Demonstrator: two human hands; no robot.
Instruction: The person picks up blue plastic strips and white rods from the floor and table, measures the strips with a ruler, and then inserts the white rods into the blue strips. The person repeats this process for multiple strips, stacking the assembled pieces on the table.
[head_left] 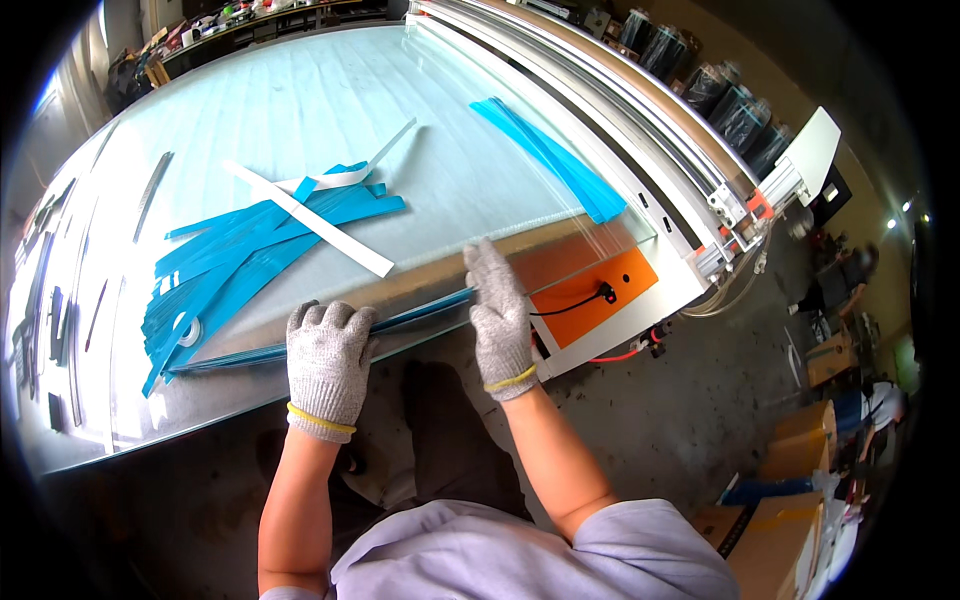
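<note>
- Pale glass tabletop (330, 90) spreads across most of my view, its near edge running just below both gloves.
- On the left hand (328, 365), I see the fingers side by side and bent over the near end of the table; I cannot tell whether they clamp anything.
- On the right hand (502, 325), the fingers lie together and stretched out, thumb a little apart, beside the right end of the strips.
- Between the hands, along the near edge, is the slim bundle of blue strips (425, 310); it runs on past the left glove.
- I judge these strips light, thin and bendy, likely slick on one another and apt to fan out; I'd cup both ends and squeeze the long sides rather than pinch one layer.
- Farther in, I have a loose blue heap (215, 270) with a white strip (320, 225) across it, and a second blue bundle (550, 160) to the right.
- Beyond that, a white machine rail (690, 225) borders the glass beside an orange panel (600, 295).
</note>
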